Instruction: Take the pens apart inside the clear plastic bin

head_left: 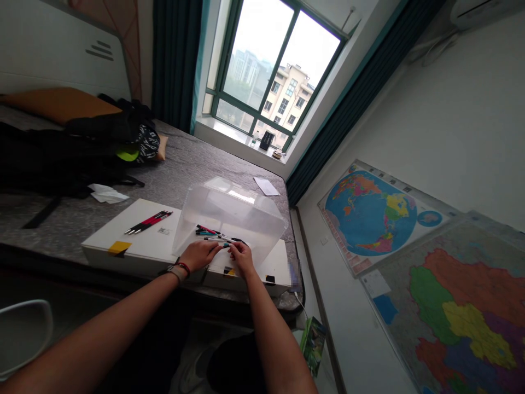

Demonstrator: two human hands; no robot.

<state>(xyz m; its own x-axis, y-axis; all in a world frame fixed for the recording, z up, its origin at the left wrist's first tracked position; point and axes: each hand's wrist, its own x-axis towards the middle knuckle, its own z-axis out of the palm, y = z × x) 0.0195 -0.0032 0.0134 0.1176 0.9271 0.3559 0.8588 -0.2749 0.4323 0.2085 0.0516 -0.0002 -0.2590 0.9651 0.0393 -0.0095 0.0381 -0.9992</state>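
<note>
My left hand (pixel 200 255) and my right hand (pixel 243 259) meet at the front of a translucent plastic bin (pixel 262 224) lying with its opening toward me. A small dark pen part (pixel 226 245) with a teal bit is pinched between the fingertips of both hands. Just beyond them, several loose pen pieces (pixel 209 231), black, red and teal, lie inside the bin. To the left, several red and black pens (pixel 148 222) rest side by side on a white box (pixel 139 210). Fingers cover much of the held part.
The boxes stand on a grey mattress (pixel 184 158). A crumpled tissue (pixel 107 193), a white paper (pixel 266 186) and a black bag (pixel 53 158) also lie there. A phone-like blurred object (pixel 294 274) with a cable sits at the right edge, near a wall with maps (pixel 373 208).
</note>
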